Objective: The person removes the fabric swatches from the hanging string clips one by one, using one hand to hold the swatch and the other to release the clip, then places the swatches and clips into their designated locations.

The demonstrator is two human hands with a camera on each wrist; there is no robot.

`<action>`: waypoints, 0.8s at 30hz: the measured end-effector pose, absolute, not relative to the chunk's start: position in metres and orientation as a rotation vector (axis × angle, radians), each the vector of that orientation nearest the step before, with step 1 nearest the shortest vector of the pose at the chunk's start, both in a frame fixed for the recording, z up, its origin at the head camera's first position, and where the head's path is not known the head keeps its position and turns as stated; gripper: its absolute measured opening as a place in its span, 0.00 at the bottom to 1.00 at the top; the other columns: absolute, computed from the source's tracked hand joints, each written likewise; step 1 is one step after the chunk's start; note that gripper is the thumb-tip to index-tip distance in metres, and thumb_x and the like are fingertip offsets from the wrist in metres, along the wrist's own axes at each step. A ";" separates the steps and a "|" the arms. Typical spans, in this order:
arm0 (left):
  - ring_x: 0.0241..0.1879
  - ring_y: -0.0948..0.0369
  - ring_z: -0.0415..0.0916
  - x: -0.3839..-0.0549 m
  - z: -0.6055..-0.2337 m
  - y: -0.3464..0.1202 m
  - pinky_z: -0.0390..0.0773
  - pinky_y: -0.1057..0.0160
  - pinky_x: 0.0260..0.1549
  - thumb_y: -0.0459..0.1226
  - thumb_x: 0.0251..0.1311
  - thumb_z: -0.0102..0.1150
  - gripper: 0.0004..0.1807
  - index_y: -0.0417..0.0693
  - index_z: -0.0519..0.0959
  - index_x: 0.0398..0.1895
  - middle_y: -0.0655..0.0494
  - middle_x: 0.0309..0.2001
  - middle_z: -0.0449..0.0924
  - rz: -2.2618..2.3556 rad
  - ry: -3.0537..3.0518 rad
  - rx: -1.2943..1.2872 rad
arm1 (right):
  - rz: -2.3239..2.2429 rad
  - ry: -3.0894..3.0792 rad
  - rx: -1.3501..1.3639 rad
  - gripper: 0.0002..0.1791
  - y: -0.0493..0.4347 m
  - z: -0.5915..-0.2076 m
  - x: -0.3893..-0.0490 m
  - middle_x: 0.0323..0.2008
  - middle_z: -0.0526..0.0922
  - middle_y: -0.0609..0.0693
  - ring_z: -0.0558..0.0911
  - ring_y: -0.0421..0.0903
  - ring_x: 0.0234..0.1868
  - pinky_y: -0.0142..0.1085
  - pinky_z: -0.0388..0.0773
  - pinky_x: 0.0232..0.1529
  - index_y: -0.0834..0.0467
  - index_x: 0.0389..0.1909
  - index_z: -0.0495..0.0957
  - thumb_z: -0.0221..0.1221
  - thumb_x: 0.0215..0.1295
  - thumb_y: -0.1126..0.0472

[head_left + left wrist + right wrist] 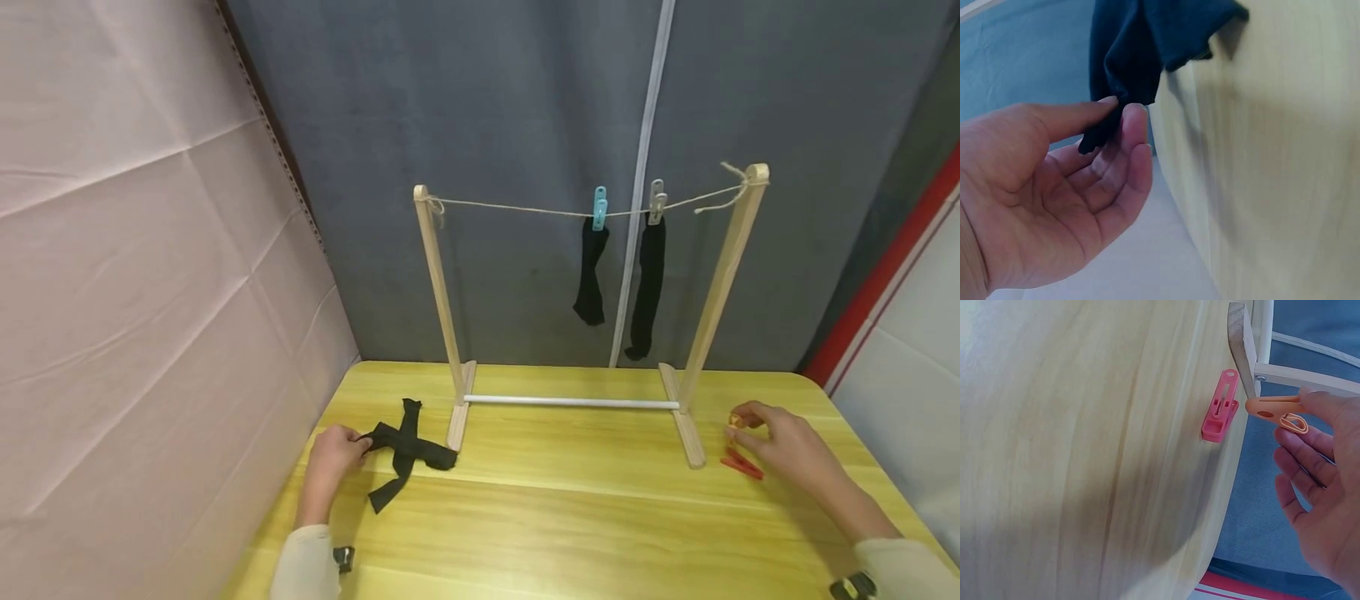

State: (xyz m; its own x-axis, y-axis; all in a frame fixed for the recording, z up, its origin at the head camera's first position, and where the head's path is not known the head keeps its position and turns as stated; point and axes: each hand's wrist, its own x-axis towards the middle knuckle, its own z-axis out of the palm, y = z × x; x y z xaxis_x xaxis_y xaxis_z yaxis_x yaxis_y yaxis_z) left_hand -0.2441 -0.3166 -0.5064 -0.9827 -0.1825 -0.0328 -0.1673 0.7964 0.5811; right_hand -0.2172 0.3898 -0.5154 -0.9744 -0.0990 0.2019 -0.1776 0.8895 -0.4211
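Note:
My left hand (335,454) pinches one end of a black sock (435,454) between thumb and fingertips at the table's left side. That held end is lifted off the wood in the left wrist view, where the sock (1129,56) drapes down from the fingers. Another black sock (387,495) lies crosswise with it. On the right, my right hand (787,446) pinches an orange clothespin (1272,407) between thumb and fingers, above the tabletop. Close by, a red clothespin (741,463) lies on the table.
A wooden drying rack (438,292) stands at the table's back, with a string (510,207) between its posts. A blue clothespin (600,208) and a grey clothespin (657,204) each hold a black sock on it. A pale curtain (150,292) borders the left.

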 end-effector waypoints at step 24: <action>0.25 0.59 0.75 -0.213 -0.493 -0.337 0.72 0.64 0.25 0.49 0.63 0.74 0.21 0.37 0.87 0.30 0.53 0.26 0.84 -0.960 -3.169 0.350 | 0.648 -2.888 0.193 0.24 0.393 -0.517 -0.214 0.44 0.89 0.65 0.86 0.68 0.46 0.66 0.81 0.43 0.67 0.53 0.82 0.70 0.70 0.51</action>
